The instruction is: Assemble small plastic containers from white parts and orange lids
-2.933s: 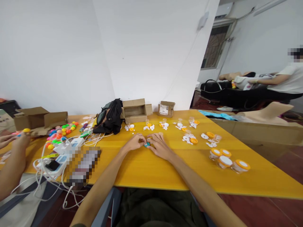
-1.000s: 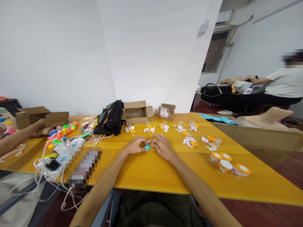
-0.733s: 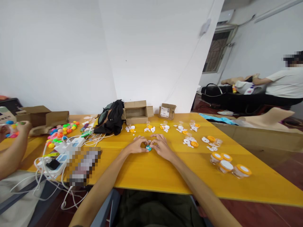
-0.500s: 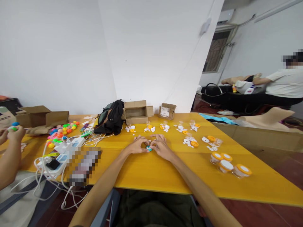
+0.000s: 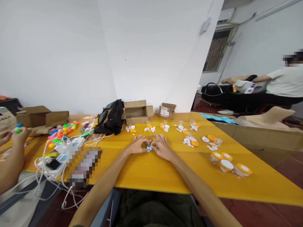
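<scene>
Both my hands meet low over the middle of the yellow table (image 5: pixel 142 170). Between their fingertips is a small round teal piece with white on it (image 5: pixel 149 148); its exact kind is too small to make out. My left hand (image 5: pixel 138 145) pinches it from the left, thumb and finger curled. From the other side, my right hand (image 5: pixel 161 146) closes its fingertips on the same piece. Some small white parts (image 5: pixel 150 141) lie just behind, partly hidden by the fingers. Further back sit small piles of white discs (image 5: pixel 166 127) with orange rings (image 5: pixel 150 126) and clear cups (image 5: pixel 165 122).
Several orange-lidded clear jars (image 5: pixel 226 165) stand at the right. Open cardboard boxes (image 5: pixel 136 119) and a black bag (image 5: pixel 111 118) line the back. Leftward are power strips (image 5: pixel 56 165) with tangled cables, a phone (image 5: pixel 85 167), colourful balls (image 5: pixel 62 130) and another person's hands (image 5: pixel 20 135).
My hands stay in place; the teal piece shows slightly more white between the fingertips. At the left, the other person's hands have shifted a little to the right.
</scene>
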Demonstrator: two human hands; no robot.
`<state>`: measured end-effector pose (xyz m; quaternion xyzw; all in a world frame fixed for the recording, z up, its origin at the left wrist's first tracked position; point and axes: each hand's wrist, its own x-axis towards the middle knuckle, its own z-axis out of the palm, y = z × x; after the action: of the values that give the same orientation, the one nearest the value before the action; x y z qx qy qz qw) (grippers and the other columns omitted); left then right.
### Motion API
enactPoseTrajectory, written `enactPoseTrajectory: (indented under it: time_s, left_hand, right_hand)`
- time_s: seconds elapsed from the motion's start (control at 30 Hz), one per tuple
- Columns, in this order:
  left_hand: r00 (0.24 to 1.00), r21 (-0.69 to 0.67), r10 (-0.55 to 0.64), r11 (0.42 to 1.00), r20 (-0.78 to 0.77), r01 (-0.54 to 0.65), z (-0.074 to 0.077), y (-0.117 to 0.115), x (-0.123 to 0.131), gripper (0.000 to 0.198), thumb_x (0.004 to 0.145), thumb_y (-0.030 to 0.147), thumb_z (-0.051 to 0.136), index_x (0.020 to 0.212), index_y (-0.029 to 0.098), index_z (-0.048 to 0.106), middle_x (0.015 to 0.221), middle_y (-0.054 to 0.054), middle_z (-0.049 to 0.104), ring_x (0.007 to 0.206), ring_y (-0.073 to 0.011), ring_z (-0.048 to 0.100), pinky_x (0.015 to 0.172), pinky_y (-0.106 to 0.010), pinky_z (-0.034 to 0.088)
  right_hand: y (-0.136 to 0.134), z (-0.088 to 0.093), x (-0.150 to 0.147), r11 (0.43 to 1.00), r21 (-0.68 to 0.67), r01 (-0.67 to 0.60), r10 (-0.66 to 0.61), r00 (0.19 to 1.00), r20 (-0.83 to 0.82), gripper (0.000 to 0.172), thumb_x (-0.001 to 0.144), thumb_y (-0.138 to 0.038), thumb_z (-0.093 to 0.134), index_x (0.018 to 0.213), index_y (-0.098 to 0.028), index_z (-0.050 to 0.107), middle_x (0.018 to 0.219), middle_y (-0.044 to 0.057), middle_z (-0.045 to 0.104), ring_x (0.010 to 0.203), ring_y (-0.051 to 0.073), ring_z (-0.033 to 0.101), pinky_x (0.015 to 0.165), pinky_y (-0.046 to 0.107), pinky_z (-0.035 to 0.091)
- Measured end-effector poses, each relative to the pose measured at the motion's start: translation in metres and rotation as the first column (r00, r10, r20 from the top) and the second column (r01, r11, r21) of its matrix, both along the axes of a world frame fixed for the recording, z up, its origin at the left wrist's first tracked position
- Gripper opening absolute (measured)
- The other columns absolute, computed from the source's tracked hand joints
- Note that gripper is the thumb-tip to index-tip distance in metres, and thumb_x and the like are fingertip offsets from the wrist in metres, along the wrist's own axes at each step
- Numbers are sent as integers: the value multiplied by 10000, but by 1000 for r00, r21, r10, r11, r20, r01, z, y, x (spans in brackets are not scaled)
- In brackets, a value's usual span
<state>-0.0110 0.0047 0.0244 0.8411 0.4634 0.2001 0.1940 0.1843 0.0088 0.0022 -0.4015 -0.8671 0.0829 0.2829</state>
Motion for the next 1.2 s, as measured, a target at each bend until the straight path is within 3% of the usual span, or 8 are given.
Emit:
enactPoseTrajectory:
  time_s: [0.63, 1.0, 1.2]
  left_hand:
    - [1000, -27, 1, 1000, -24, -1, 4, -2, 1, 210, 749, 304, 757, 912, 205, 672, 961, -29, 664, 1025, -251, 510, 972, -406, 329]
    - [1000, -34, 5, 999, -10, -5, 4, -2, 0, 222, 728, 299, 769, 913, 209, 686, 950, -29, 664, 1034, -262, 515, 974, -412, 322]
    - [1000, -14, 23, 1000, -1, -23, 3, -2, -1, 210, 725, 288, 773, 899, 212, 683, 955, -31, 662, 1050, -264, 507, 974, -410, 323]
  right_hand:
    - [2, -3, 2, 999, 46, -25, 29, 997, -75, 158, 872, -174, 555, 813, -243, 685, 1265, 86, 585, 1187, 292, 455, 966, 504, 400]
    - [9, -8, 8, 969, 229, 94, -63, 988, -141, 208, 890, -158, 499, 791, -241, 662, 1182, 94, 632, 1103, 281, 511, 867, 446, 434]
    - [13, -5, 21, 939, 321, 119, -106, 993, -60, 205, 899, -207, 517, 782, -242, 681, 1176, 93, 627, 1111, 296, 508, 844, 444, 443]
